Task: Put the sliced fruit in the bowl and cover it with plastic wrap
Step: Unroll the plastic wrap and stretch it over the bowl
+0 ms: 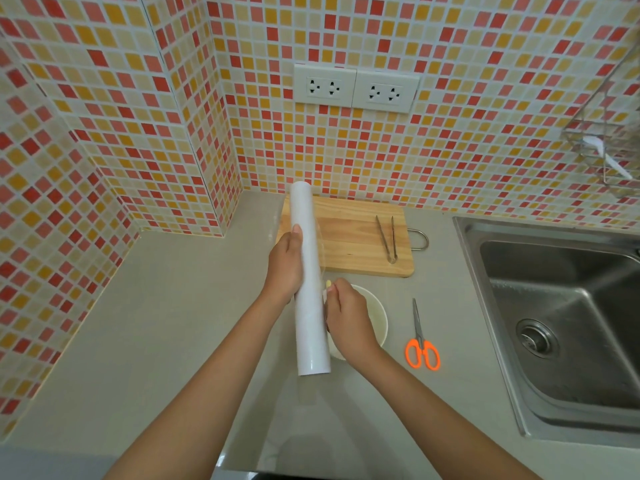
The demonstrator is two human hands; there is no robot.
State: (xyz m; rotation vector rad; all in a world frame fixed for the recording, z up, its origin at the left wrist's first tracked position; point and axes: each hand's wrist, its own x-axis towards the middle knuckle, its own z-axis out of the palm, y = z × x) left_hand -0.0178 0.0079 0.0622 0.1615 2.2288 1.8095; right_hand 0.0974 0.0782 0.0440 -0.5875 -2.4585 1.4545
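— Where is our plastic wrap roll (310, 278)?
— Our left hand (284, 263) grips it above the bowl (377, 317).
— And our right hand (348, 318)?
— Fingertips pinch the roll's edge; scissors (421, 341) lie nearby.

Bare forearms, no sleeves, yellow-painted nail.

The left hand (284, 263) gripped a white roll of plastic wrap (309, 278) from its left side, holding it above the grey counter (166, 306) with one end toward the tiled wall (450, 98). The right hand (349, 320) pinched at the roll's right edge, over a white bowl (377, 318) it partly hid. Behind lay a wooden cutting board (349, 233) with metal tongs (388, 239) on it. Orange-handled scissors (420, 339) lay between the bowl and the steel sink (561, 306). Two double sockets (355, 88) sat on the wall.
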